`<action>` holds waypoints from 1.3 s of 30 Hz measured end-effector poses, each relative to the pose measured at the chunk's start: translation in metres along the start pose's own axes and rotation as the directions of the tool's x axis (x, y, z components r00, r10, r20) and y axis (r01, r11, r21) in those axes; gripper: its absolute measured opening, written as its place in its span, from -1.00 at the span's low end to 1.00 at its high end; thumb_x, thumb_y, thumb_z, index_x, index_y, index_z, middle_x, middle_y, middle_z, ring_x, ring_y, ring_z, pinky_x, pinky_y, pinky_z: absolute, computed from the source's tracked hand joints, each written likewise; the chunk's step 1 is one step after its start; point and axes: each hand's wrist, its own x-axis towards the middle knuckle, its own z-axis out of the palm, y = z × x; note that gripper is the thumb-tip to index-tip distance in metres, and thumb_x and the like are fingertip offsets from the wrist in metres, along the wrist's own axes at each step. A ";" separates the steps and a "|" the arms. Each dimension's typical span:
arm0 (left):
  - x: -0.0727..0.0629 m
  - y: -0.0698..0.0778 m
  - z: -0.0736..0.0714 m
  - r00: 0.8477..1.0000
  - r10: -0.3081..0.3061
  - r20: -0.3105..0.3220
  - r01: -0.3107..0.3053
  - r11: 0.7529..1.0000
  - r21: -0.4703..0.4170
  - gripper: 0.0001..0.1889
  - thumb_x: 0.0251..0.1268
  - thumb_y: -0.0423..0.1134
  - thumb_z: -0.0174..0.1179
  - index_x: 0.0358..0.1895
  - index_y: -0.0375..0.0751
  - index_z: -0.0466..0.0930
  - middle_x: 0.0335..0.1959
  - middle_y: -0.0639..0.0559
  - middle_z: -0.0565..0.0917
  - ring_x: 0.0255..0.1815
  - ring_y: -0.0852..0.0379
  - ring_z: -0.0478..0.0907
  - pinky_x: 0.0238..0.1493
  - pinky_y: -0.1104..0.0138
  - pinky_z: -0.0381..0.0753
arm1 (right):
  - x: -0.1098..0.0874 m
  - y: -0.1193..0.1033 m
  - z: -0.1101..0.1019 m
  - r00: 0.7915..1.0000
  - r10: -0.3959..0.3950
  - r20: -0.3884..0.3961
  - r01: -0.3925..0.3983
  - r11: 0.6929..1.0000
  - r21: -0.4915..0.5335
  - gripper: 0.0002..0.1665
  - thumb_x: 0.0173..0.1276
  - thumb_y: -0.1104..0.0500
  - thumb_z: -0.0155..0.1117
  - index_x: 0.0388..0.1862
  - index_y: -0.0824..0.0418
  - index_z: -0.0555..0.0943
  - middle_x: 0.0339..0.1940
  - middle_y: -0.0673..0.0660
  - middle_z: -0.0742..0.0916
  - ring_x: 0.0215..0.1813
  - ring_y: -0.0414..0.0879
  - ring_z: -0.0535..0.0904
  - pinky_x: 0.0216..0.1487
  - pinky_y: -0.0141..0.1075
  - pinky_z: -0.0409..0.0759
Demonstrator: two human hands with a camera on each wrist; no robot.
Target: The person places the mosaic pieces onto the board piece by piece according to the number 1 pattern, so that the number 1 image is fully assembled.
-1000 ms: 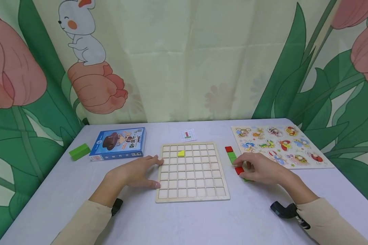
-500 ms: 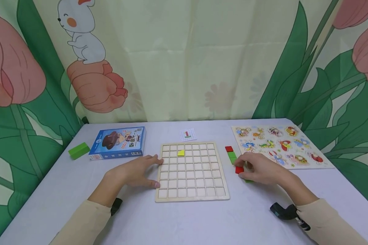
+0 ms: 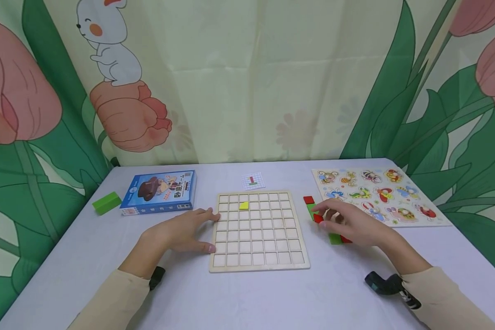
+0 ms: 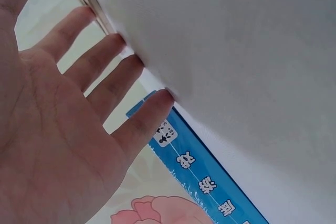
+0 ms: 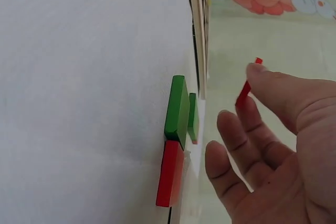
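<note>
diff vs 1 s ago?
The right hand has pinched a small red tile and lifted it off the table, moving up and toward the grid board. A green and a red piece now show beneath it. The left hand stays flat at the board's edge; the yellow piece is unmoved.

The pale wooden grid board (image 3: pixel 259 231) carries one yellow piece (image 3: pixel 244 206), and a red tile (image 3: pixel 317 218) shows between the fingers of the right hand (image 3: pixel 350 224). Beside it lie red and green blocks (image 3: pixel 340 239), with a blue box (image 3: pixel 159 192) and a green block (image 3: pixel 107 203) on the whitish, perhaps faintly lilac, table (image 3: pixel 272 298). The animal puzzle (image 3: pixel 377 196) is printed in many colours.
</note>
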 end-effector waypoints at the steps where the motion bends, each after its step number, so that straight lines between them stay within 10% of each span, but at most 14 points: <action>1: 0.000 0.000 0.000 1.000 0.000 -0.001 0.000 1.000 0.000 -0.03 0.09 0.32 0.45 0.58 0.13 0.30 0.65 -0.12 0.19 0.65 -0.21 0.11 0.54 -0.16 0.23 | 0.001 -0.001 0.000 1.000 -0.004 -0.010 0.004 1.000 0.008 -0.59 0.49 0.12 0.35 0.28 0.02 0.58 -0.05 -0.08 0.68 -0.04 -0.11 0.57 -0.06 -0.34 0.64; 21: 0.000 -0.001 -0.001 1.000 -0.003 -0.002 0.003 1.000 0.002 -0.02 0.08 0.34 0.44 0.58 0.14 0.29 0.65 -0.11 0.18 0.65 -0.22 0.09 0.53 -0.19 0.22 | 0.026 -0.014 0.000 0.987 -0.129 -0.099 0.143 0.978 0.150 -0.63 0.50 0.18 0.33 0.25 0.05 0.60 0.18 0.19 0.69 0.11 -0.08 0.62 0.11 -0.33 0.65; 39: 0.001 -0.002 -0.001 1.000 -0.003 0.004 0.003 1.000 -0.018 -0.02 0.05 0.35 0.44 0.57 0.18 0.31 0.65 -0.09 0.18 0.65 -0.23 0.09 0.52 -0.20 0.23 | 0.067 -0.034 0.009 0.984 -0.140 -0.106 0.163 0.954 0.251 -0.62 0.50 0.17 0.34 0.25 -0.01 0.60 0.19 0.04 0.67 0.15 -0.02 0.61 0.15 -0.27 0.66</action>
